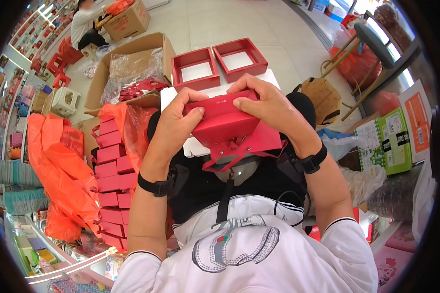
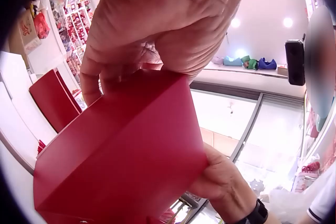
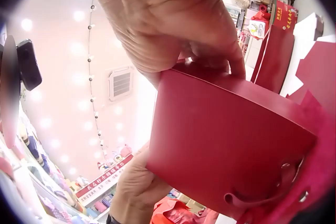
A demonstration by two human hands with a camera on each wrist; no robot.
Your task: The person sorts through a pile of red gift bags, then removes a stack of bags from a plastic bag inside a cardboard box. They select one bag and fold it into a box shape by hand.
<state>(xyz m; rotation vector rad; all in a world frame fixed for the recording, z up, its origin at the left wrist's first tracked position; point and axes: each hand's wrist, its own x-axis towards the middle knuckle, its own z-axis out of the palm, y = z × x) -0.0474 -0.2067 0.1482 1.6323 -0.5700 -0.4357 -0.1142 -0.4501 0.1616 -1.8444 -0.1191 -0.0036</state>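
Note:
Both hands hold a red gift box (image 1: 225, 124) over the lap, with small print on its upper panel and a ribbon (image 1: 220, 161) hanging toward the body. My left hand (image 1: 177, 119) pinches its left upper edge, thumb on the near panel and fingers over the far side. At the right upper edge, my right hand (image 1: 268, 103) pinches it the same way. Red box walls fill much of the left wrist view and the right wrist view, hiding some fingertips. Just beyond, two open red trays (image 1: 196, 84) with white bottoms sit on a white surface (image 1: 167, 100).
To the left, several red boxes (image 1: 110, 171) are stacked beside orange plastic bags (image 1: 58, 171). A large open carton (image 1: 97, 88) with clear wrap stands at the back left. A stool (image 1: 374, 44) and a brown bag (image 1: 321, 100) are on the right. Another person (image 1: 85, 29) sits far left.

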